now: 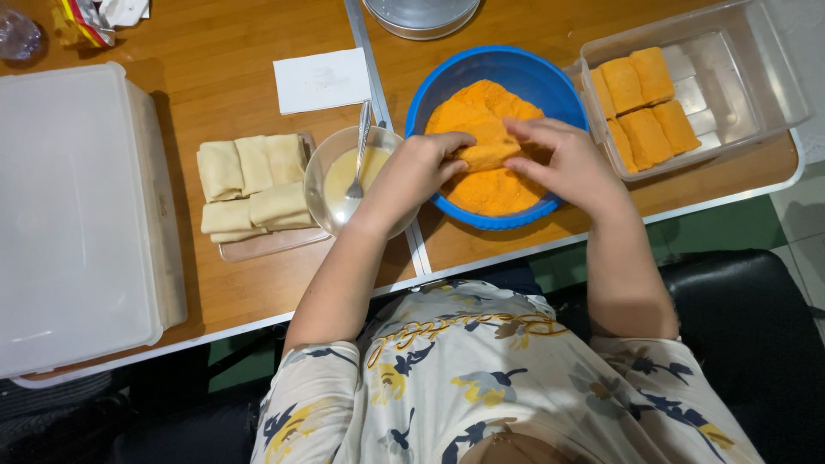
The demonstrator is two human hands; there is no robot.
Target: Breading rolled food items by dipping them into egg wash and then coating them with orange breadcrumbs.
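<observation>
Now, far to the left of my grip sits a big white lidded box point(77, 215) on the bench point(223, 77). Nearer, a tray of pale uncoated rolls point(253, 185) lies just left of the glass bowl of batter point(344, 176) with a spoon point(361, 142) in it. My left hand point(425, 163) and right hand point(563, 159) both close loosely around one roll point(488, 155), pressing it into orange crumbs in the blue bowl point(516, 69). Right of my hands, a clear container point(739, 69) holds six coated rolls point(644, 103).
</observation>
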